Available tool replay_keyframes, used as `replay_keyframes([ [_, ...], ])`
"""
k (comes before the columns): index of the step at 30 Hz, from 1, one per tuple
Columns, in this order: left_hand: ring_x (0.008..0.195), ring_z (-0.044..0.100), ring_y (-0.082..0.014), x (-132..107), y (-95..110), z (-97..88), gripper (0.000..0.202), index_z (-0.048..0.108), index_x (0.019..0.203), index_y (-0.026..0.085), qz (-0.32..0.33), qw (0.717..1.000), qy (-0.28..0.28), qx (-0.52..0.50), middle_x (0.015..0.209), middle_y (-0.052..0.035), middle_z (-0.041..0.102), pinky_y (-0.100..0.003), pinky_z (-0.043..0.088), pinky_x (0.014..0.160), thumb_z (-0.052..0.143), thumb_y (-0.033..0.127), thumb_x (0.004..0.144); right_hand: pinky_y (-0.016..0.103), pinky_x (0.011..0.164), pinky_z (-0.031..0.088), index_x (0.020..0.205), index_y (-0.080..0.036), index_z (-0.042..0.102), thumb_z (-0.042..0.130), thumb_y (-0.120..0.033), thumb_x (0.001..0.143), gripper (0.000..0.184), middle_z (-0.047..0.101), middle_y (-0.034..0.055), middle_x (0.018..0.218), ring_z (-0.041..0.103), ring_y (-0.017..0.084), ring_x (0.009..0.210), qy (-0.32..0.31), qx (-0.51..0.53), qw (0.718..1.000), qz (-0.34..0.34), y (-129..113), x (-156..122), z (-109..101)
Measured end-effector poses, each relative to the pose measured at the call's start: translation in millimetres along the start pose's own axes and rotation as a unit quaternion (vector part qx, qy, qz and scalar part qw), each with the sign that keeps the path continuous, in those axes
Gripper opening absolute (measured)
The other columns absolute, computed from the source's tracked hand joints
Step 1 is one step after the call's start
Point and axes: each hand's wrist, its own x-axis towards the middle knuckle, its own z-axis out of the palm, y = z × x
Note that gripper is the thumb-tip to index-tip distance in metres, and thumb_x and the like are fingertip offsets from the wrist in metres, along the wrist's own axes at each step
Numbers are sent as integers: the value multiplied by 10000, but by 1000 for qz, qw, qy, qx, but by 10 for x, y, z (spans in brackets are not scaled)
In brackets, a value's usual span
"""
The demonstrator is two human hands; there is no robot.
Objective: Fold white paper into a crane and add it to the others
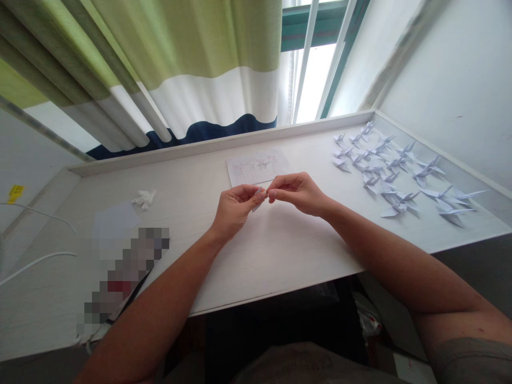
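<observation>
My left hand (pixel 235 209) and my right hand (pixel 296 192) meet above the middle of the white desk (pixel 280 250). Both pinch a small piece of folded white paper (pixel 261 195) between thumb and fingertips; most of it is hidden by the fingers. Just behind the hands a printed sheet (pixel 256 166) lies flat on the desk.
Several folded paper cranes (pixel 394 170) are spread over the right part of the desk. A crumpled white scrap (pixel 144 198) and a pale sheet (pixel 114 220) lie at left, with white cables (pixel 36 261) at the left edge. A green-and-white curtain (pixel 180 69) hangs behind.
</observation>
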Motion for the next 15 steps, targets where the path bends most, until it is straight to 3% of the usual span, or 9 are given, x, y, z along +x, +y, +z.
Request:
replay_keyframes([
  [3, 655, 626, -112, 6, -2, 0, 366, 768, 844, 187, 8, 1000, 12, -12, 731, -10, 748, -248, 464, 605, 1012, 389, 660, 362, 796, 590, 828, -186, 814, 902, -467, 805, 295, 774, 36, 777, 708, 177, 788, 4, -14, 1000, 5, -3, -4, -7],
  [15, 637, 631, -105, -24, 26, 5, 377, 725, 795, 167, 5, 999, -29, 28, 723, -19, 744, -235, 468, 585, 998, 403, 683, 330, 718, 550, 835, -171, 801, 857, -388, 835, 224, 753, 39, 760, 688, 170, 763, -21, -54, 997, 41, 29, -5, -74],
])
